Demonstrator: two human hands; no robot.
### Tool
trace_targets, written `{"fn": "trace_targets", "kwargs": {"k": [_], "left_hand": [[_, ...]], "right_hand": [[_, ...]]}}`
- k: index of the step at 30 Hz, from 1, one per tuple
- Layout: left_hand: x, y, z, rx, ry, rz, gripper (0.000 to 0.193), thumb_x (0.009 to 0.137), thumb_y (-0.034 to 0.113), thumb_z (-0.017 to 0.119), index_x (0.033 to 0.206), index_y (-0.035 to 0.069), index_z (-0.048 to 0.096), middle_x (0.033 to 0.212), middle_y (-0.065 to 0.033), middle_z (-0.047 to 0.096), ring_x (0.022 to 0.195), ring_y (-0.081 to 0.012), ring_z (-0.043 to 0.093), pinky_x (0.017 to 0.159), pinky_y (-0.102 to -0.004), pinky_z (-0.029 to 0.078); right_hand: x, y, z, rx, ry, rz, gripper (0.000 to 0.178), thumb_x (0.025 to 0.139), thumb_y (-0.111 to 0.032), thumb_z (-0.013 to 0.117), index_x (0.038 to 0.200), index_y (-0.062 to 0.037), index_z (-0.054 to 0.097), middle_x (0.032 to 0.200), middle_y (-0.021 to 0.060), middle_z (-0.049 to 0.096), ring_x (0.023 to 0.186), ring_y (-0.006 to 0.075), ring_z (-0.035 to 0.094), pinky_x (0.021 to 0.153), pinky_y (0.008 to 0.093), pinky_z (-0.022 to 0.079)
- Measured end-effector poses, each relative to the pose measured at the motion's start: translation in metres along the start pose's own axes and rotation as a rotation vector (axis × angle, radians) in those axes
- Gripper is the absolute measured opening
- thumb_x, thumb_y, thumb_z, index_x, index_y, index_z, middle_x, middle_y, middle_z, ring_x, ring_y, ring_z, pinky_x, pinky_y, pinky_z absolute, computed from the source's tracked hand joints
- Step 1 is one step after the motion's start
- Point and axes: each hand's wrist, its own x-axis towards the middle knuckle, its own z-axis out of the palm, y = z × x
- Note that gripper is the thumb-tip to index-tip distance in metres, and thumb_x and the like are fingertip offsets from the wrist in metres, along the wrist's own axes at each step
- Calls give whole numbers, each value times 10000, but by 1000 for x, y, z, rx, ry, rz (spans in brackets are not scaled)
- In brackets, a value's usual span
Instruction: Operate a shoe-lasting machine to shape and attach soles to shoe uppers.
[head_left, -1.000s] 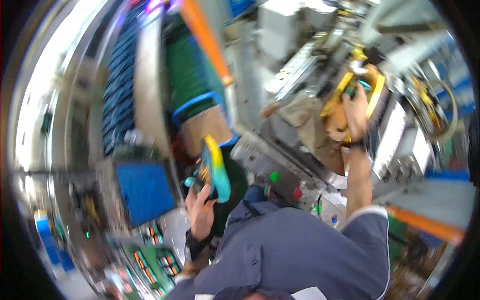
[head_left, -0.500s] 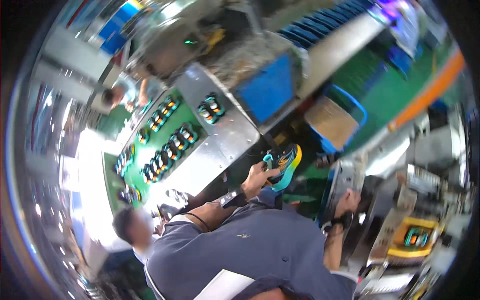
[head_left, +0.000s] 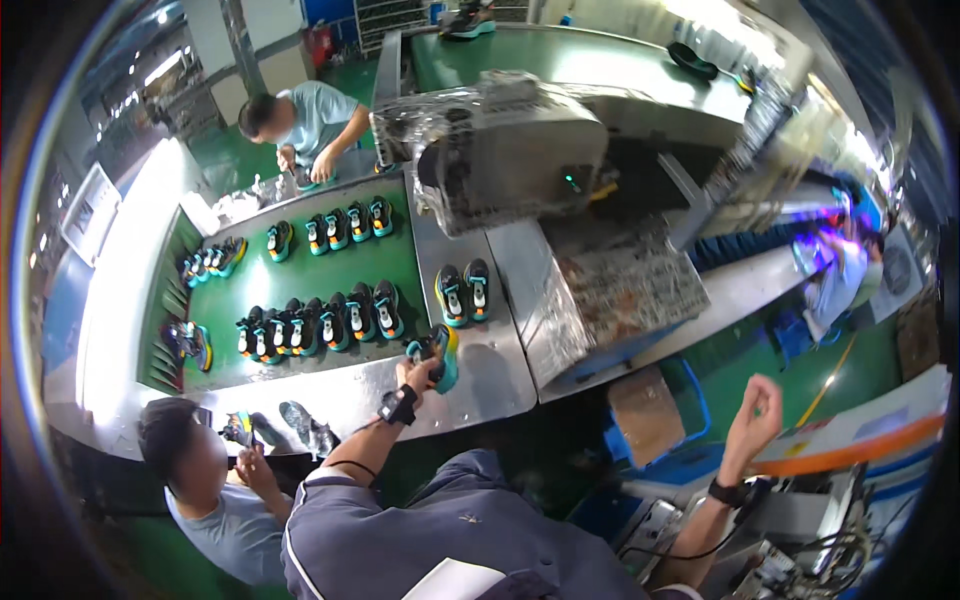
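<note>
My left hand [head_left: 418,376] is closed round a black sneaker [head_left: 446,358] with a turquoise, yellow and orange sole. It holds the shoe tilted over the near part of the steel table end [head_left: 500,372]. Just beyond it, a pair of matching sneakers [head_left: 464,293] stands side by side on the steel. My right hand [head_left: 755,422] is raised at the right, above the machine parts there. Its fingers are loosely bent, with a gap to the thumb and nothing visible in them.
Several sneakers [head_left: 333,322] stand in rows on the green conveyor belt [head_left: 345,272]. One co-worker [head_left: 310,125] handles a shoe across it; another [head_left: 225,500] sits at my left. A plastic-wrapped machine [head_left: 515,155], a blue cart [head_left: 648,415] and an orange-edged panel [head_left: 850,452] are nearby.
My view has turned toward the conveyor. My left hand has carried the sneaker over to the steel table end. My right hand has come up from beside the machine at the right.
</note>
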Motion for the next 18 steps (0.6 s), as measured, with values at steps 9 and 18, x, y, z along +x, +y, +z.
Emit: {"fn": "trace_targets", "kwargs": {"k": [9, 18], "left_hand": [[209, 72, 7, -19, 163, 49, 382, 685, 196, 726, 971, -36, 623, 777, -120, 633, 592, -199, 597, 504, -337, 470], [432, 141, 21, 14, 282, 388, 511, 746, 239, 697, 1189, 26, 560, 954, -194, 684, 864, -348, 679, 769, -425, 530]], "right_hand": [[276, -223, 243, -400, -303, -979, 434, 782, 56, 643, 1199, -53, 599, 1234, 126, 604, 1176, 309, 549, 1012, 397, 422], [399, -326, 541, -732, -391, -1564, 867, 697, 98, 679, 1465, -137, 353, 1496, 46, 383, 1402, 288, 314, 1158, 436, 287]]}}
